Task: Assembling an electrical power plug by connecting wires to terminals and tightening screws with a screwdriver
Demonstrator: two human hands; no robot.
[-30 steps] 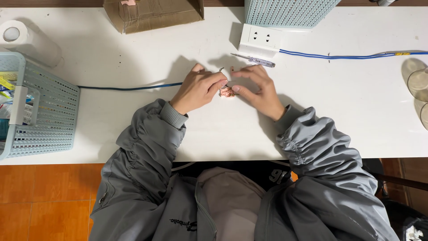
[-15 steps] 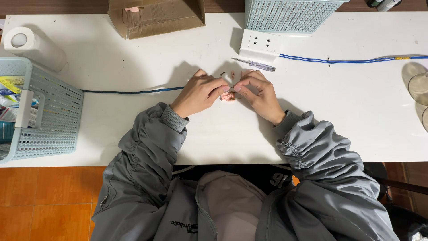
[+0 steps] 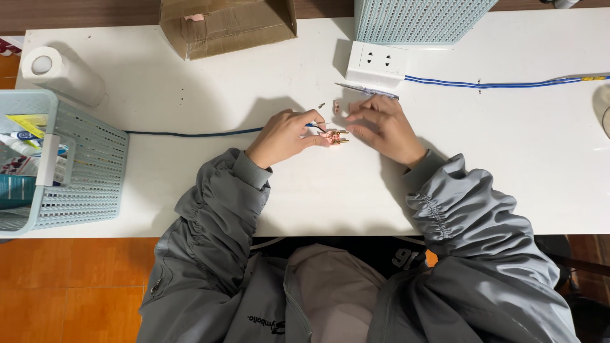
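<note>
Head view, looking down past my grey sleeves: my left hand (image 3: 289, 134) pinches the bared end of the dark blue cable (image 3: 190, 133) between thumb and fingertips, and at that end sit the brass plug pins (image 3: 337, 136), lying on the white table (image 3: 305, 190) just right of my fingertips. My right hand (image 3: 381, 124) hovers on the other side of the pins, fingers loosely curled and spread, gripping nothing that I can make out; whether a fingertip touches the pins I cannot tell.

By my judgement the work is midway. The pins look joined to the cable's thin wires, though the joints are too small to check. What looks like a loose pale plug cover (image 3: 337, 108) lies just beyond the pins, with a small screw (image 3: 322, 105) beside it, so closing the housing and fastening it remain. A slim pen-like tool, perhaps a screwdriver (image 3: 367, 91), lies a little farther beyond the pins, unheld.

Beyond that tool a white socket block (image 3: 378, 63) rests against a pale blue mesh basket (image 3: 413, 19), and a blue-and-white cable (image 3: 495, 82) runs off to the right of it. Far left of the pins stands another mesh basket (image 3: 70, 171) with packets inside, a paper roll (image 3: 60, 73) behind it. A cardboard box (image 3: 225, 25) sits at the far edge. The table is plain, matt and evenly lit; orange-brown floor (image 3: 76, 292) shows below its near edge.
</note>
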